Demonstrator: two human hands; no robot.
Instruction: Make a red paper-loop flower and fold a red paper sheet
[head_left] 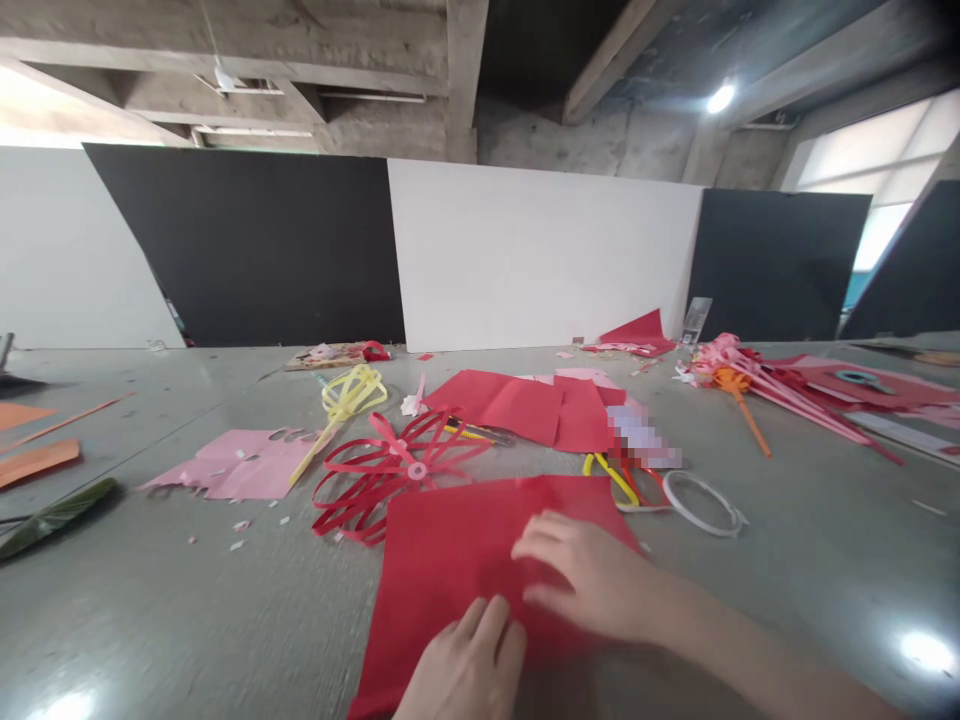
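A large red paper sheet [450, 550] lies flat on the grey table [187, 600] right in front of me. My left hand [469, 665] rests on its near edge, fingers together and pressed flat. My right hand [592, 575] lies palm down across the sheet's right part, fingers spread toward the left. Neither hand grips anything. Just beyond the sheet sits a red paper-strip lantern [390, 470] with a pink centre.
A yellow paper lantern on a stick [346, 397] and pink cut paper [240, 462] lie to the left. More red sheets [525, 405], scissors with yellow handles [611, 475], a roll of tape [703, 503] and pink and red sticks [765, 385] lie behind and right. Orange paper [37, 460] sits far left.
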